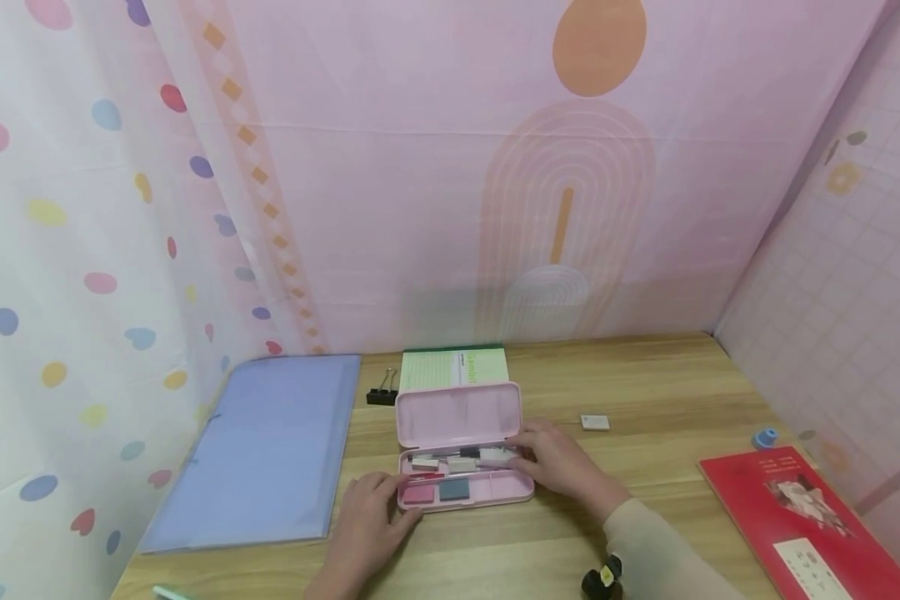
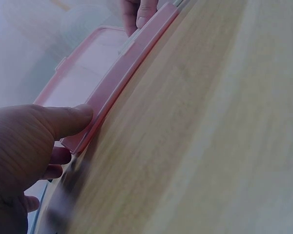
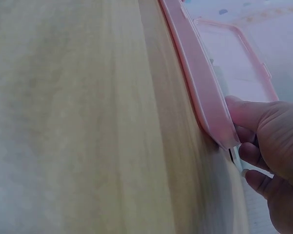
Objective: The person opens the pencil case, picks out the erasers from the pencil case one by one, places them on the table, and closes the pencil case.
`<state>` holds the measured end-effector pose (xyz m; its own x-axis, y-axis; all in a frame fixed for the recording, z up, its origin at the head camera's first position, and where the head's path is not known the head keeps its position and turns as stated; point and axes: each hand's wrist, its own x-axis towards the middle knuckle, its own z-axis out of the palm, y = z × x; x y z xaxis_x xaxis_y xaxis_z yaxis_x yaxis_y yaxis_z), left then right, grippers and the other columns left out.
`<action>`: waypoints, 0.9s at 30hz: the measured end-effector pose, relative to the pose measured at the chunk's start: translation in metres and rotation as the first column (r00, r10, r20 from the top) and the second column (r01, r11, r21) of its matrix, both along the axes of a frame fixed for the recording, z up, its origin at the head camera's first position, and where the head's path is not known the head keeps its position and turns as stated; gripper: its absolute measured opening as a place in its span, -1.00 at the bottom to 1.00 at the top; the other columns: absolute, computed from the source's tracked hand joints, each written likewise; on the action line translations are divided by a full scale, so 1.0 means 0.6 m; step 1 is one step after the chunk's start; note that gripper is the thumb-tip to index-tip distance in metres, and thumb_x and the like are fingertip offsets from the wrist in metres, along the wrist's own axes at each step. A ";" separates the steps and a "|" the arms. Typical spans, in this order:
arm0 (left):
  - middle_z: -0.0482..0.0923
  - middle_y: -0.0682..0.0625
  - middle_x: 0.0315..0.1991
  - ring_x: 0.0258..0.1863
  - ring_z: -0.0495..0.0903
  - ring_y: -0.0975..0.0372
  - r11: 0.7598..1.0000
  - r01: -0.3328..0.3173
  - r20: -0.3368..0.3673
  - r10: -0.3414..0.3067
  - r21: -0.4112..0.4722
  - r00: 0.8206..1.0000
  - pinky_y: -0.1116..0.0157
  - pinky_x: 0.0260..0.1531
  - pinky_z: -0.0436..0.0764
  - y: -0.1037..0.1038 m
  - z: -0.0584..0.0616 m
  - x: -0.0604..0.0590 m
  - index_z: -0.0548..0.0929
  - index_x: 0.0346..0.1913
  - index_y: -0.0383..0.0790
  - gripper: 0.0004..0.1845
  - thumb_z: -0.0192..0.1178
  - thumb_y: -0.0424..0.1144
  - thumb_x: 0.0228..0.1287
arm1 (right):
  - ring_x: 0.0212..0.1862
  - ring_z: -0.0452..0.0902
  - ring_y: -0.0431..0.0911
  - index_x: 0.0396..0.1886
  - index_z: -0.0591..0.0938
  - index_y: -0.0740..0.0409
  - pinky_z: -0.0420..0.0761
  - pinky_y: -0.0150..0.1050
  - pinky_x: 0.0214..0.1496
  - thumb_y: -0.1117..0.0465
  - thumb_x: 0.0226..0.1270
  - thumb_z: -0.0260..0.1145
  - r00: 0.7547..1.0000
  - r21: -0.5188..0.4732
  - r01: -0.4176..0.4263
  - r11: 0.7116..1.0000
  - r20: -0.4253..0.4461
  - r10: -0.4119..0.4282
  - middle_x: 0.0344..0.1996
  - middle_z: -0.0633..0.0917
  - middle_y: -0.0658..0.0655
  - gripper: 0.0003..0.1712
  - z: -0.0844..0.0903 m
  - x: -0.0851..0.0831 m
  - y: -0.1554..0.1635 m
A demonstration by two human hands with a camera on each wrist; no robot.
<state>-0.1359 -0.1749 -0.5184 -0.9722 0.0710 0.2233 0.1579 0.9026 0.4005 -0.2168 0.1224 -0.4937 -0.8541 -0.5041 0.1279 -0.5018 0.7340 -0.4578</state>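
A pink pencil case (image 1: 457,417) lies open in the middle of the wooden desk (image 1: 645,383), lid tipped back, with small white, pink and grey pieces in its tray. My left hand (image 1: 367,521) grips the case's front left corner. The left wrist view shows its thumb (image 2: 71,122) pressed on the case wall (image 2: 122,73). My right hand (image 1: 562,462) holds the case's right end, its fingertips reaching over a white piece (image 1: 495,456) inside. In the right wrist view, its thumb (image 3: 244,109) lies against the case rim (image 3: 205,92) with the fingers curled behind.
A purple folder (image 1: 270,450) lies at the left. A green notebook (image 1: 453,367) and a black binder clip (image 1: 381,393) sit behind the case. A white eraser (image 1: 595,422), a small blue object (image 1: 765,437) and a red book (image 1: 802,521) are at the right. Fabric walls enclose the desk.
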 end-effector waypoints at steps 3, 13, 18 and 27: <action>0.56 0.02 -0.15 -0.04 0.48 0.12 1.000 -0.001 0.011 0.001 0.003 1.000 -0.02 0.23 0.33 -0.001 -0.002 -0.001 0.66 0.04 -0.11 -0.41 0.45 0.11 -0.04 | -0.15 0.43 -0.25 -0.04 0.72 0.01 0.55 -0.22 -0.05 0.06 0.25 0.39 1.000 0.010 -0.015 1.000 0.026 0.014 -0.17 0.61 -0.13 -0.69 0.000 -0.004 -0.001; 0.55 0.04 -0.15 -0.07 0.47 0.15 1.000 -0.015 0.052 0.016 -0.015 0.999 0.04 0.13 0.41 0.001 -0.002 -0.001 0.66 0.06 -0.10 -0.41 0.44 0.12 -0.02 | -0.16 0.43 -0.23 -0.05 0.69 -0.02 0.54 -0.23 -0.05 0.06 0.25 0.38 0.996 -0.017 -0.003 1.000 0.091 0.004 -0.18 0.57 -0.14 -0.72 -0.001 -0.005 0.000; 0.56 0.04 -0.15 -0.06 0.47 0.14 1.000 -0.017 0.060 0.018 -0.016 0.998 0.02 0.15 0.39 0.003 -0.001 -0.001 0.66 0.06 -0.10 -0.42 0.43 0.13 -0.01 | 0.06 0.48 -0.15 -0.01 0.66 -0.02 0.50 -0.09 0.16 0.07 0.27 0.36 1.000 -0.075 -0.018 0.997 -0.017 0.017 0.00 0.62 -0.05 -0.70 -0.002 0.004 0.018; 0.56 0.01 -0.13 -0.02 0.49 0.11 1.000 -0.008 0.037 0.008 -0.013 0.999 -0.04 0.21 0.33 0.001 0.003 -0.001 0.65 0.06 -0.10 -0.42 0.44 0.11 -0.02 | -0.01 0.52 -0.07 -0.02 0.67 0.06 0.57 -0.02 0.01 0.16 0.25 0.38 0.987 -0.152 0.094 0.984 -0.119 -0.112 -0.08 0.64 -0.03 -0.70 0.011 0.017 0.106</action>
